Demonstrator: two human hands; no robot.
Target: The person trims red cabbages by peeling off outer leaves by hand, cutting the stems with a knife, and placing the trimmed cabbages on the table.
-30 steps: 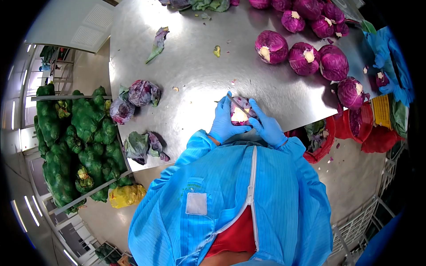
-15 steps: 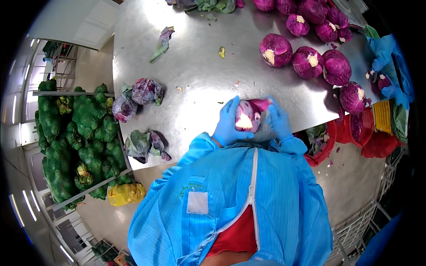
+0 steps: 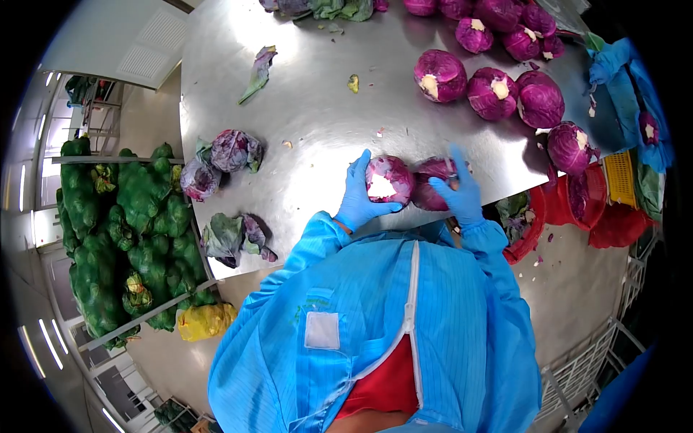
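Note:
My left hand point(image 3: 359, 196) curves round the left side of a red cabbage point(image 3: 390, 180), its pale cut stem facing up. Beside the cabbage's right side is a loose-looking dark purple leaf point(image 3: 432, 185). My right hand point(image 3: 462, 191) grips this leaf at its right edge, thumb over it and fingers at the far side. Whether the leaf is still joined to the cabbage cannot be made out. Both hands wear blue gloves and are over the near edge of the metal table point(image 3: 325, 130).
Trimmed red cabbages point(image 3: 493, 94) are grouped at the back right. Two untrimmed cabbages point(image 3: 236, 150) and loose leaves point(image 3: 225, 238) lie left. A red container point(image 3: 530, 234) with leaves and a yellow crate point(image 3: 621, 180) stand right. Green net sacks point(image 3: 101, 245) fill a rack at left.
The cabbage and my left hand have shifted slightly left. The leaf, earlier pulled up at the cabbage's top right, now lies beside it, with my right hand further right.

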